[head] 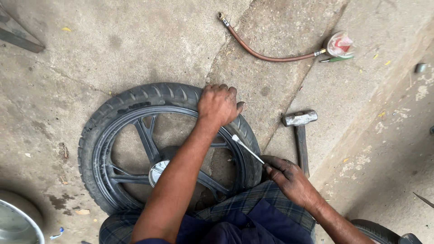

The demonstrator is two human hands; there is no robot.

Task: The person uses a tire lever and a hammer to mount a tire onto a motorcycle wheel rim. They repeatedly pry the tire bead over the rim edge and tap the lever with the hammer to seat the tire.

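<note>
While the motorcycle wheel [169, 149] lies flat on the concrete floor [90, 54], close against the person's knees, the left hand [219, 105] presses down on the far side of its black tyre [135, 97], the fingers curled over the tread and the thumb spread toward the right. The right hand [290, 177] is closed around the near end of a slim metal tyre lever [247, 148], whose bright tip sits at the tyre's inner edge on the right side of the wheel, just beside the dark alloy rim [106, 156]. Black spokes run from the rim to a shiny hub [158, 171] in the middle, partly hidden under the left forearm. Just to the right of the wheel a hammer [299, 131] lies on the floor, its steel head pointing away from the person and its handle running back toward the right hand. Farther off, near the upper right of the floor, a reddish-brown air hose [266, 55] curves from a brass fitting to a round pressure gauge [340, 44], with a green pen-like tool [337, 58] just beside the gauge. A curved metal basin edge [20, 223] shows at the lower left corner, well apart from the wheel.
</note>
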